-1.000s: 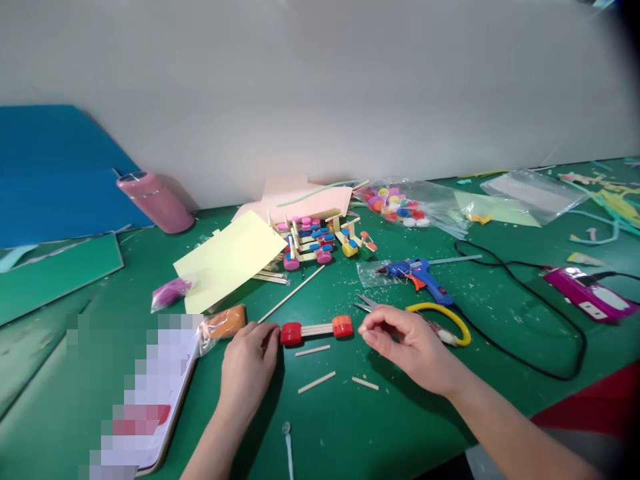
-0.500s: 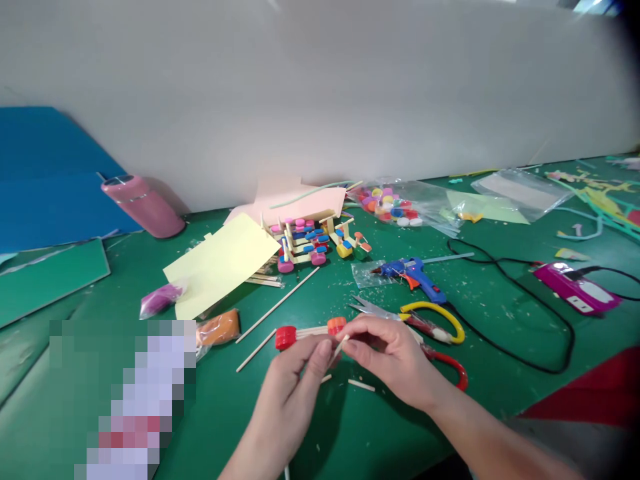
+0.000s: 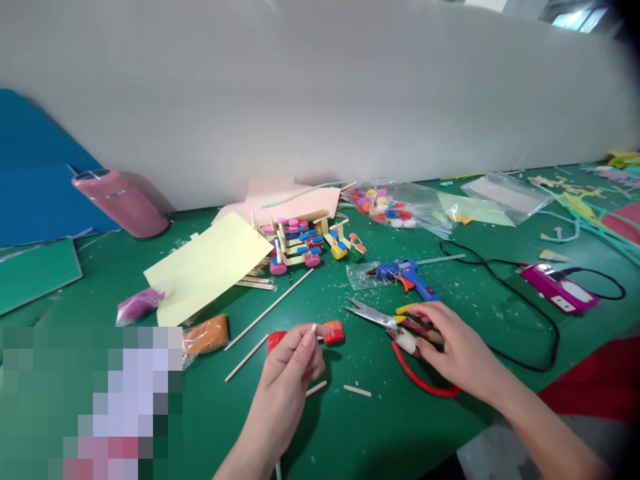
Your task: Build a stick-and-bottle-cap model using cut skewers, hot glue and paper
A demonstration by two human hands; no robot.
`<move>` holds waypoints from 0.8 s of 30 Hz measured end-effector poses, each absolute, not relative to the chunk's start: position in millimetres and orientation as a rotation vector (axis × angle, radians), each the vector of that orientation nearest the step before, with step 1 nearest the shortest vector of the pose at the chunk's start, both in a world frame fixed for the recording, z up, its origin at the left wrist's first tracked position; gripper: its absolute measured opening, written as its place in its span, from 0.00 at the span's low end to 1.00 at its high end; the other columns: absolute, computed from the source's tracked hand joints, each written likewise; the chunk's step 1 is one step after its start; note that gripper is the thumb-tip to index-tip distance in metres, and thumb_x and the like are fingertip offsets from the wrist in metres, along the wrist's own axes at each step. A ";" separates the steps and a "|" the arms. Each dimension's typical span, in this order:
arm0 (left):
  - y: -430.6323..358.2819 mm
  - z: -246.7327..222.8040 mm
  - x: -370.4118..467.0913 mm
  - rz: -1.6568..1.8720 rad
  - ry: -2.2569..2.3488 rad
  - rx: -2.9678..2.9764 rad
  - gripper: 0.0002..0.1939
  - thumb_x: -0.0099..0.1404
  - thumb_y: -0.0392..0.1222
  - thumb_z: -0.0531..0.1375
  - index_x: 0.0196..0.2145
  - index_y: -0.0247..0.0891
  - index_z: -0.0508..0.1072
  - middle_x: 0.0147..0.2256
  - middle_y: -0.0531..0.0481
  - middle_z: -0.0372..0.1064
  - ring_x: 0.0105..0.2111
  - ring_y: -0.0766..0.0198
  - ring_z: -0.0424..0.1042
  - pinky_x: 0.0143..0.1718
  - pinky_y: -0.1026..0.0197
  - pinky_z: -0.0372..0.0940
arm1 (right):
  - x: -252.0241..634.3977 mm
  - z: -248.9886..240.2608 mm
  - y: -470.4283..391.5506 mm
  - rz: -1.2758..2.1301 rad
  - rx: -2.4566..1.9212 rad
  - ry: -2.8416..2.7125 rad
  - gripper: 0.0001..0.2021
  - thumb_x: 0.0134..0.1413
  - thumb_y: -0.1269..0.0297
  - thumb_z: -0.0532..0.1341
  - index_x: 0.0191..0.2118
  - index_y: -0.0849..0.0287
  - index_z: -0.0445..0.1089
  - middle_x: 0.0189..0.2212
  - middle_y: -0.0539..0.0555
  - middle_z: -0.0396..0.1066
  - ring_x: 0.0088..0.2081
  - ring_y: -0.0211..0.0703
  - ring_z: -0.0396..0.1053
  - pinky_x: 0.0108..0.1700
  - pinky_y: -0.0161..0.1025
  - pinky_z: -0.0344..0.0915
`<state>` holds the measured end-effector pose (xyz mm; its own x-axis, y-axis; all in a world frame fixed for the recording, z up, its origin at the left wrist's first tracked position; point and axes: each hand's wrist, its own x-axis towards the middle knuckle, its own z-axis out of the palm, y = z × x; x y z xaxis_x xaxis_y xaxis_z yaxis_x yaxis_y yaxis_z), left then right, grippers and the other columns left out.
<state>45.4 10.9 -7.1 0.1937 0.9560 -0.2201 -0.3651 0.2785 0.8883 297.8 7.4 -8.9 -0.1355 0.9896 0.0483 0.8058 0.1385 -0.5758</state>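
Two hands had parted since half a second earlier: our left hand (image 3: 293,363) pinched the short stick (image 3: 313,328) above the worktop (image 3: 350,427), while our right hand (image 3: 457,350) closed on the scissors (image 3: 395,323).

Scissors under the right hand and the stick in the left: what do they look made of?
Scissors: shiny grey blades, likely steel; glossy red and yellow handles, probably plastic. Stick pinched by the left hand: pale matte, looks like wood or bamboo. Right hand rests on the handles.
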 end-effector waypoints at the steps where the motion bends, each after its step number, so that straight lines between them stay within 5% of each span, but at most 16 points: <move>1: 12.0 -7.2 44.0 1.088 0.880 0.764 0.12 0.65 0.45 0.52 0.34 0.36 0.71 0.18 0.59 0.44 0.20 0.72 0.46 0.22 0.66 0.44 | 304.1 -11.3 4.9 0.575 -1.737 -2.065 0.18 0.49 0.68 0.56 0.48 0.56 0.59 0.47 0.57 0.62 0.48 0.49 0.63 0.50 0.47 0.61; 5: 13.6 -7.7 41.2 1.097 0.775 0.654 0.12 0.66 0.41 0.50 0.31 0.36 0.71 0.17 0.59 0.44 0.18 0.72 0.45 0.22 0.66 0.44 | 309.8 -15.1 0.6 0.584 -1.822 -2.204 0.25 0.47 0.68 0.56 0.53 0.56 0.52 0.51 0.58 0.58 0.52 0.49 0.60 0.52 0.47 0.60; 13: 10.0 -10.2 42.6 1.082 0.730 0.556 0.10 0.63 0.40 0.54 0.30 0.34 0.71 0.19 0.56 0.52 0.20 0.72 0.48 0.24 0.66 0.46 | 303.5 -17.0 8.5 0.523 -2.072 -2.126 0.19 0.42 0.61 0.58 0.43 0.59 0.59 0.42 0.59 0.66 0.43 0.53 0.65 0.45 0.49 0.63; 21: 3.4 -9.1 40.1 1.071 0.791 0.660 0.12 0.62 0.46 0.55 0.31 0.35 0.72 0.18 0.57 0.49 0.21 0.71 0.48 0.24 0.66 0.46 | 286.5 8.8 -2.9 0.839 -1.712 -1.982 0.20 0.48 0.67 0.57 0.49 0.54 0.54 0.46 0.57 0.65 0.45 0.47 0.68 0.44 0.41 0.67; 24: 2.2 -11.0 39.0 1.081 0.886 0.743 0.11 0.61 0.46 0.56 0.32 0.36 0.73 0.21 0.55 0.57 0.23 0.71 0.53 0.26 0.66 0.50 | 272.5 17.0 -6.9 0.869 -1.588 -2.018 0.21 0.48 0.68 0.57 0.50 0.54 0.53 0.48 0.57 0.63 0.47 0.47 0.66 0.47 0.40 0.66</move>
